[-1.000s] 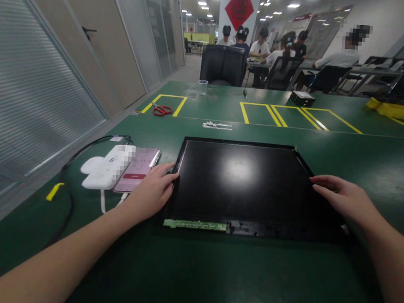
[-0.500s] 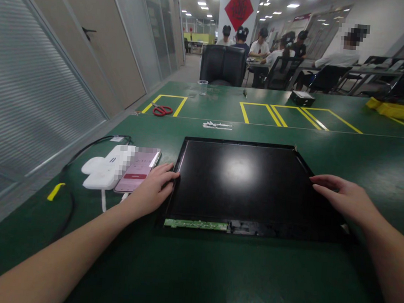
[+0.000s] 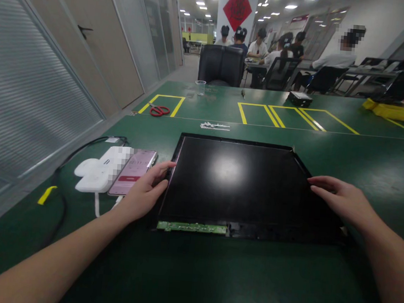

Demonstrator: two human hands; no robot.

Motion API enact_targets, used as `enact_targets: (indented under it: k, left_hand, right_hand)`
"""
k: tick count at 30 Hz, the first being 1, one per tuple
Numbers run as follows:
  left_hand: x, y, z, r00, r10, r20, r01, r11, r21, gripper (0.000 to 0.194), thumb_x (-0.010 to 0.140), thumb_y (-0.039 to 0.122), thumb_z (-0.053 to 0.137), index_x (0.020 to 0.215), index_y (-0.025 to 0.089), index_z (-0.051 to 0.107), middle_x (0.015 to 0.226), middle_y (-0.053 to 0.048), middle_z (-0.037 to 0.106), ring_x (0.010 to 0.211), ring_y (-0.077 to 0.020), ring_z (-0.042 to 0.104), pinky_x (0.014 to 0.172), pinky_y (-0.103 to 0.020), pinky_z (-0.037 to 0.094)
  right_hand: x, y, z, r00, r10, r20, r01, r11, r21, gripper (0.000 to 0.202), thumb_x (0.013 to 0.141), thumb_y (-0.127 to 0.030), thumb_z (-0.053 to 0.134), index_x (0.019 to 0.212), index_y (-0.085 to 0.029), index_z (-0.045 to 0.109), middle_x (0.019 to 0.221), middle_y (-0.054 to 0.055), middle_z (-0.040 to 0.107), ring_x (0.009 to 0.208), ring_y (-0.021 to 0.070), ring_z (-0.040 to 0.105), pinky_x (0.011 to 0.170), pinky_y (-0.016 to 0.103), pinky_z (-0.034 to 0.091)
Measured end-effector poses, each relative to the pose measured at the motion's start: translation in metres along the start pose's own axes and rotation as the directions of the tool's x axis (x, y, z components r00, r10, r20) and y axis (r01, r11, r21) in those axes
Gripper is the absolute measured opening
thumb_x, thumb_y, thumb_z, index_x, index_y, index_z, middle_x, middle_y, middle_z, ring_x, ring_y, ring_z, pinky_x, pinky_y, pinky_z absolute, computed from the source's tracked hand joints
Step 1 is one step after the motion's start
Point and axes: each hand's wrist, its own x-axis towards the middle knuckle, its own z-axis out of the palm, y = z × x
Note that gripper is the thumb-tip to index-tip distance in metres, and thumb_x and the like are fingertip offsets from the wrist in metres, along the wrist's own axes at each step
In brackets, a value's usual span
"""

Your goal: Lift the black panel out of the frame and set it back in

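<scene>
A black display panel [image 3: 251,188] in a thin dark frame lies face up on the green table [image 3: 185,271], with a light reflection on its glass. Along its near edge, at the left, runs a narrow green circuit board [image 3: 192,227]. My left hand [image 3: 149,188] grips the panel's left edge, thumb and fingers at the frame. On the opposite side my right hand [image 3: 341,197] holds the right edge between thumb and fingers. The panel's left side looks slightly raised off the table.
Left of the panel lie a phone [image 3: 133,172], a white device [image 3: 104,169] and a black cable [image 3: 65,206]. Farther back are red scissors [image 3: 159,111], white scraps [image 3: 214,126], a clear cup [image 3: 200,88] and a black box [image 3: 300,99]. Several people sit beyond.
The panel's left side has come up a little and shifted left, with my left hand moving along with it. My right hand has hardly moved. The view has shifted slightly.
</scene>
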Motion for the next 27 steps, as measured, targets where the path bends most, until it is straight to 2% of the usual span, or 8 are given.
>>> enact_targets:
  k: [3, 6, 9, 11, 15, 20, 27]
  left_hand:
    - [-0.003, 0.011, 0.002, 0.986, -0.169, -0.002, 0.166, 0.969, -0.181, 0.048, 0.081, 0.028, 0.070, 0.129, 0.026, 0.066, 0.135, -0.009, 0.070, 0.102, -0.0303, 0.076, 0.076, -0.040, 0.066]
    - [-0.004, 0.016, 0.004, 0.972, -0.236, -0.012, 0.219, 0.917, -0.334, 0.051, 0.076, 0.020, 0.074, 0.126, 0.026, 0.064, 0.145, -0.009, 0.063, 0.098, -0.0262, 0.076, 0.069, -0.033, 0.066]
    - [-0.004, 0.017, 0.005, 0.954, -0.300, -0.007, 0.269, 0.866, -0.423, 0.057, 0.072, 0.010, 0.074, 0.125, 0.026, 0.062, 0.151, -0.009, 0.058, 0.086, -0.0208, 0.077, 0.060, -0.029, 0.064]
    - [-0.004, 0.018, 0.006, 0.937, -0.350, -0.005, 0.308, 0.832, -0.461, 0.057, 0.072, 0.006, 0.072, 0.125, 0.025, 0.060, 0.146, -0.010, 0.062, 0.079, -0.0191, 0.077, 0.057, -0.028, 0.063]
    - [-0.003, 0.022, 0.011, 0.902, -0.431, 0.022, 0.368, 0.741, -0.562, 0.058, 0.074, -0.001, 0.064, 0.126, 0.023, 0.058, 0.119, -0.008, 0.074, 0.075, -0.0184, 0.077, 0.054, -0.025, 0.061]
    - [-0.003, 0.029, 0.017, 0.881, -0.473, 0.024, 0.385, 0.684, -0.619, 0.055, 0.076, -0.004, 0.058, 0.125, 0.022, 0.057, 0.100, -0.003, 0.077, 0.064, -0.0144, 0.074, 0.050, -0.021, 0.059]
    - [-0.002, 0.020, 0.012, 0.911, -0.409, 0.056, 0.346, 0.682, -0.645, 0.057, 0.076, -0.002, 0.066, 0.125, 0.025, 0.056, 0.100, -0.001, 0.076, 0.065, -0.0159, 0.075, 0.053, -0.023, 0.062]
  right_hand:
    - [0.001, 0.002, -0.001, 1.000, -0.012, 0.004, 0.012, 1.000, -0.020, 0.056, 0.056, -0.059, 0.058, 0.096, -0.026, 0.075, 0.101, 0.008, 0.079, 0.102, 0.0338, 0.071, 0.101, 0.047, 0.049]
    - [0.002, 0.004, -0.001, 1.000, -0.031, 0.001, 0.031, 0.999, -0.035, 0.052, 0.058, -0.058, 0.058, 0.096, -0.026, 0.075, 0.100, 0.007, 0.079, 0.100, 0.0332, 0.071, 0.098, 0.047, 0.050]
    - [0.003, 0.006, 0.000, 0.999, -0.043, -0.004, 0.043, 0.998, -0.048, 0.051, 0.061, -0.058, 0.058, 0.097, -0.026, 0.075, 0.101, 0.007, 0.079, 0.100, 0.0331, 0.071, 0.096, 0.047, 0.051]
    - [0.003, 0.007, 0.001, 0.999, -0.046, -0.011, 0.046, 0.998, -0.051, 0.051, 0.061, -0.057, 0.058, 0.097, -0.026, 0.076, 0.101, 0.007, 0.079, 0.100, 0.0332, 0.071, 0.095, 0.046, 0.052]
    - [0.004, 0.011, 0.002, 0.998, -0.050, -0.026, 0.049, 0.997, -0.052, 0.050, 0.062, -0.057, 0.059, 0.098, -0.026, 0.076, 0.101, 0.007, 0.079, 0.100, 0.0327, 0.072, 0.093, 0.045, 0.053]
    - [0.005, 0.012, 0.001, 0.999, -0.051, 0.002, 0.051, 0.996, -0.069, 0.054, 0.064, -0.058, 0.058, 0.102, -0.025, 0.076, 0.105, 0.007, 0.079, 0.104, 0.0318, 0.071, 0.097, 0.044, 0.051]
    - [0.004, 0.008, 0.000, 0.999, -0.032, 0.003, 0.032, 0.996, -0.080, 0.056, 0.061, -0.058, 0.057, 0.101, -0.024, 0.077, 0.105, 0.007, 0.079, 0.102, 0.0326, 0.071, 0.098, 0.046, 0.050]
